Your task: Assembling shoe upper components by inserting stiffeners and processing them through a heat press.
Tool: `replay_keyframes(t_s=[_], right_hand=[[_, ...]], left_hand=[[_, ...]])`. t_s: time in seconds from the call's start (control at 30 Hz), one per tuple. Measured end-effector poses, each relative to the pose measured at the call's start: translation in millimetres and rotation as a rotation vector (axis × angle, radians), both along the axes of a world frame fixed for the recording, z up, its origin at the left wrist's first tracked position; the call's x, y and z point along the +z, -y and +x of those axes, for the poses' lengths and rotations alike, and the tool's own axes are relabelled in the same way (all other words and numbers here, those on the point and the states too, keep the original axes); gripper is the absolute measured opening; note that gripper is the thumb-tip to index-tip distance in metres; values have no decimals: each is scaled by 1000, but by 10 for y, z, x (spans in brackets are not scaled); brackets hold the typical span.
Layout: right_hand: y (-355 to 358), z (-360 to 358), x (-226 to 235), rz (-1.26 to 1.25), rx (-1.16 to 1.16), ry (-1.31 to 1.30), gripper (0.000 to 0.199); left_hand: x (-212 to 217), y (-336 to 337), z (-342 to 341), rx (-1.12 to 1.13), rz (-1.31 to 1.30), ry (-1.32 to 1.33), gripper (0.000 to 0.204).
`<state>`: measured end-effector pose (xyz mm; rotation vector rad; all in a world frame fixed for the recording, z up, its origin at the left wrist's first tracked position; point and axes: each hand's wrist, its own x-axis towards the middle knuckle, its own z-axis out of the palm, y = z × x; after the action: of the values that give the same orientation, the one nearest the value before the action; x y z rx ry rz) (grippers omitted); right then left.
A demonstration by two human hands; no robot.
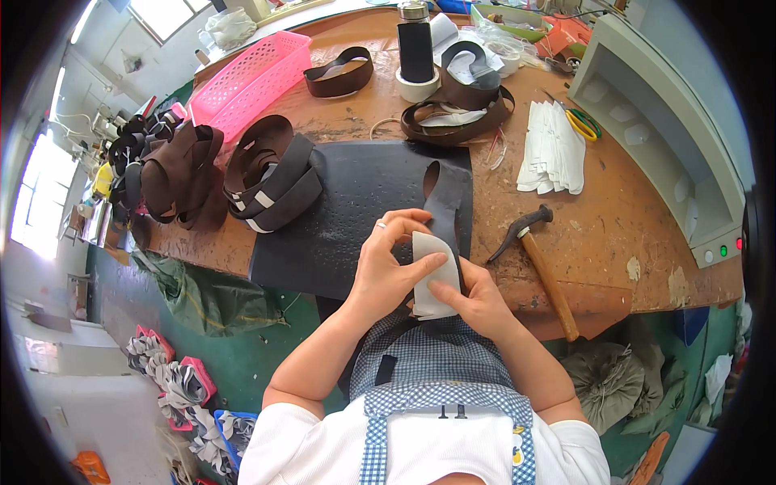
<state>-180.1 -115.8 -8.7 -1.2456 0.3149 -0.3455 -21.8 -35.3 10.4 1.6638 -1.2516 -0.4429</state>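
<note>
Close to my body, at the table's near edge, my left hand (386,263) and my right hand (478,301) are closed on one pale, flat piece (435,271) with a rounded top. Both thumbs lie on its face, and the fingers behind it are partly hidden. A dark grey strip (446,206) with a brown inner side loops up behind the pale piece. It rests on a black mat (356,186); whether the two are joined cannot be made out. Right of my right hand lies a hammer (548,279) with a wooden handle.
Coiled brown strips (271,174) lie left, beside a pink basket (250,81). White pieces (552,149) are stacked at right, near yellow-and-green-handled scissors (584,124). A grey lit cabinet (671,105) borders the right side. A bottle (415,40) stands at the back.
</note>
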Motion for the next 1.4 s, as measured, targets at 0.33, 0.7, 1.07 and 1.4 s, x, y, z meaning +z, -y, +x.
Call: replay_keyframes(t_s=[0.33,0.7,1.07,1.4], right_hand=[[75,-15,-88,168,54,0,33],[55,-24,-137,279,53,44,29],[67,141,51,-32,-166,-144,23],[303,496,88,-179,-410,36,37]], left_hand=[[-26,-48,-71,-89,186,-965,37],[30,-19,-112,-59,122,-779,25],[-98,150,21,323,-157,-508,43],[101,44,88,-58,78,-842,28]])
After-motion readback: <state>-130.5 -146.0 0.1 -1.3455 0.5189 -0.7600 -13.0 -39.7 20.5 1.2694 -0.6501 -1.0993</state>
